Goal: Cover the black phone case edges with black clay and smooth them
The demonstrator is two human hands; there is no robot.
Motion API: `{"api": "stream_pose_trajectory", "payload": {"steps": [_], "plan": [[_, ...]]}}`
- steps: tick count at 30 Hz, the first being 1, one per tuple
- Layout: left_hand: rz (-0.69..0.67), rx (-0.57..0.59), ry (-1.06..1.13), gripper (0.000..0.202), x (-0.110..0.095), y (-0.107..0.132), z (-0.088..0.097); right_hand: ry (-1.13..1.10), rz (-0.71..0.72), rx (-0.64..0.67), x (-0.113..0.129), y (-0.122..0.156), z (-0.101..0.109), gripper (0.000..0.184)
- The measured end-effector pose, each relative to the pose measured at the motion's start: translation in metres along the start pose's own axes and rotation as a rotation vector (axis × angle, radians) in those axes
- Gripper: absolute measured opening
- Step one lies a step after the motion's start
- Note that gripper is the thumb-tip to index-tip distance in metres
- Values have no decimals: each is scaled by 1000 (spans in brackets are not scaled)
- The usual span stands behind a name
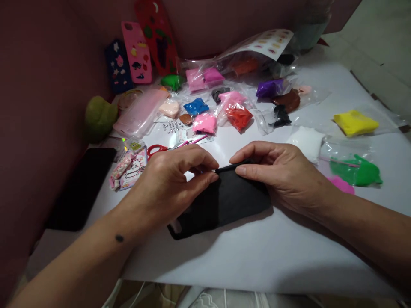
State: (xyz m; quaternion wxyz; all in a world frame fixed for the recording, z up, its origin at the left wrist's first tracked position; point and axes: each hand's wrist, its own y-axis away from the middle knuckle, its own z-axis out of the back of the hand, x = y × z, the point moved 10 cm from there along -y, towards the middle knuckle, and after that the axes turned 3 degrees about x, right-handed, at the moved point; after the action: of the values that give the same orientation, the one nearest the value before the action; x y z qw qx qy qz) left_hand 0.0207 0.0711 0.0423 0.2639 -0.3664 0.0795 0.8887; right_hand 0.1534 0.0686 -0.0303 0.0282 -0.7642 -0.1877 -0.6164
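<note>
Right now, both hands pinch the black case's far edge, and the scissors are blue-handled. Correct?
Not quite: the head view shows the scissors are red-handled, not blue. The left hand and right hand do pinch the far edge of the black case.

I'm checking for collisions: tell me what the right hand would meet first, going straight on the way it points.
The right hand would likely meet the left hand first, though exact depth is unclear.

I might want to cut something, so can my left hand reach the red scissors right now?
Probably yes. The scissors lie just beyond your left hand, and nothing seems to block the way. It pinches the black case, though, so it would likely have to let go first.
</note>
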Motion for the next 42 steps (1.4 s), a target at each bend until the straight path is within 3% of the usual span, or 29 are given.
{"api": "stream_pose_trajectory", "payload": {"steps": [4,11,20,27,31,34,38,42], "plan": [[3,-28,23,12,3,1,2,-35,-24,-10,-3,-1,2,12],[-125,-54,-143,10,-14,-1,4,-60,-58,-34,-9,0,4,16],[18,-20,-62,6,-5,-1,0,-63,-67,7,-8,0,0,14],[-74,-88,-190,9,-18,0,4,-55,-35,-19,-5,1,1,14],[-60,-78,-175,7,-15,0,2,-50,-37,-5,-5,0,0,13],[-40,-80,-101,17,-11,1,2,-74,-65,29,-8,1,-3,18],[-80,-42,-94,13,-14,1,-3,-175,-110,59,-11,1,-8,30],[-119,-29,-137,15,-19,0,-7,-201,-109,57,-11,1,-9,29]]}}
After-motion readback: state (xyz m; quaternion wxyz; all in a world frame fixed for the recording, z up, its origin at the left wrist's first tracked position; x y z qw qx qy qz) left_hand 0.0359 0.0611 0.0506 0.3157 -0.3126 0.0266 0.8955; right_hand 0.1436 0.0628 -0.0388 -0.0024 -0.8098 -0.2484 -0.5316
